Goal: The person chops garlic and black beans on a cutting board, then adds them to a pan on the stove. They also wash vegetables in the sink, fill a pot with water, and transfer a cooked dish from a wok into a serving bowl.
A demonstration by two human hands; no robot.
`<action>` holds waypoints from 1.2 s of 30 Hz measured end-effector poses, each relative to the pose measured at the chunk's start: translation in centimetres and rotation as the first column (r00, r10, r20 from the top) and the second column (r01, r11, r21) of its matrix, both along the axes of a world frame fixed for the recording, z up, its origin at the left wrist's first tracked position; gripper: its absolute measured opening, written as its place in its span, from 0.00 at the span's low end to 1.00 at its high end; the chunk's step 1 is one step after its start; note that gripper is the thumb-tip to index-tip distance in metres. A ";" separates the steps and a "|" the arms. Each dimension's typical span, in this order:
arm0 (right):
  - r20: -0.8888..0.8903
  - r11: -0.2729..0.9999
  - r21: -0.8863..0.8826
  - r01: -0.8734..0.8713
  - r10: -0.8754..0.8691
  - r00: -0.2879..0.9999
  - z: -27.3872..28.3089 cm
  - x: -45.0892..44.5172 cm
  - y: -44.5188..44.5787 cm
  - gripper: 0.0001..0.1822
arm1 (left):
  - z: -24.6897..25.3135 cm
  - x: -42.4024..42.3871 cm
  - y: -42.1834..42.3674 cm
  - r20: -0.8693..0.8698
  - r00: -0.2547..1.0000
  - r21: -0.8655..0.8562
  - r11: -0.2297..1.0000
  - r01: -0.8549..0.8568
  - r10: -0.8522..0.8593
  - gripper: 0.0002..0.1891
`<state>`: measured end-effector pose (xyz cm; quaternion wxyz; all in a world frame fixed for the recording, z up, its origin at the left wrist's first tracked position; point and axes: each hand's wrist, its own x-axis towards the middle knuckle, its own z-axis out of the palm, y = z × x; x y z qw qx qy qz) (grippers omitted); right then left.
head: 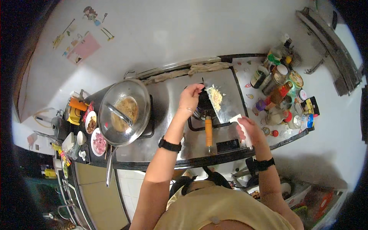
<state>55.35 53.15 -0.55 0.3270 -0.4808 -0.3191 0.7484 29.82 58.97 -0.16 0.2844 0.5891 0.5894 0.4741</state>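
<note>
My right hand point(249, 130) grips the white handle of a cleaver point(230, 110). The broad metal blade lies nearly flat, with a pile of finely chopped pale food point(216, 99), which looks like garlic, along its left side. My left hand point(192, 96) is beside the blade's far left corner, fingertips drawn together; whether they hold a bit of food is unclear. Beneath the blade and left hand, a small pan with a wooden handle point(209, 133) sits over the right burner, its inside mostly hidden.
A wok under a glass lid point(123, 112) covers the left burner, its metal handle point(109, 168) jutting past the counter edge. Further left stand a plate of raw meat point(99, 142), a plate of brown food point(91, 123) and a small bowl point(81, 138). Bottles and jars point(277, 95) crowd the right.
</note>
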 end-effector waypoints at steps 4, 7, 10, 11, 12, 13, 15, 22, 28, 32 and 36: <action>0.004 0.998 -0.021 -0.059 0.059 0.998 0.1 0.1 1.0 0.08 | 0.5 0.5 2.4 -0.227 0.962 0.047 0.985 0.165 -0.150 0.17; 0.003 0.997 -0.021 -0.070 0.070 0.998 0.6 -0.3 1.6 0.11 | 1.0 0.9 3.2 -0.432 0.890 0.053 0.981 0.188 -0.147 0.17; -0.025 0.995 0.002 -0.096 0.096 0.995 0.3 -0.4 2.2 0.11 | 0.9 0.7 4.0 -0.506 0.841 0.035 0.970 0.242 -0.192 0.16; -0.026 0.994 0.015 -0.108 0.108 0.994 0.0 -0.4 2.5 0.11 | 0.9 0.5 4.4 -0.523 0.821 -0.024 0.967 0.252 -0.227 0.17; -0.027 0.993 0.024 -0.120 0.120 0.992 -0.1 -0.4 2.7 0.11 | 1.0 0.3 4.6 -0.537 0.801 -0.087 0.962 0.260 -0.265 0.18; -0.031 0.993 0.018 -0.115 0.116 0.993 0.0 -0.5 2.7 0.10 | 1.0 0.1 4.7 -0.547 0.780 -0.151 0.952 0.265 -0.304 0.19; -0.037 0.994 0.006 -0.106 0.106 0.994 0.4 -0.8 2.8 0.08 | 1.1 -0.1 4.2 -0.573 0.758 -0.196 0.950 0.243 -0.312 0.19; -0.037 0.998 -0.013 -0.067 0.066 0.997 0.3 -0.6 2.9 0.08 | 1.1 -1.2 3.0 -0.629 0.729 -0.289 0.952 0.104 -0.270 0.17; -0.080 0.997 -0.010 -0.082 0.081 0.994 0.5 -0.4 3.4 0.08 | 3.3 -1.1 2.8 -0.588 0.798 -0.052 0.991 0.127 -0.133 0.15; -0.074 0.995 0.023 -0.095 0.097 0.993 0.9 -0.9 3.3 0.08 | 3.3 0.0 2.8 -0.539 0.828 0.071 0.971 0.229 -0.155 0.17; -0.064 0.991 0.043 -0.124 0.126 0.990 1.3 -1.4 3.1 0.09 | 2.6 0.8 2.9 -0.514 0.823 0.024 0.955 0.297 -0.243 0.19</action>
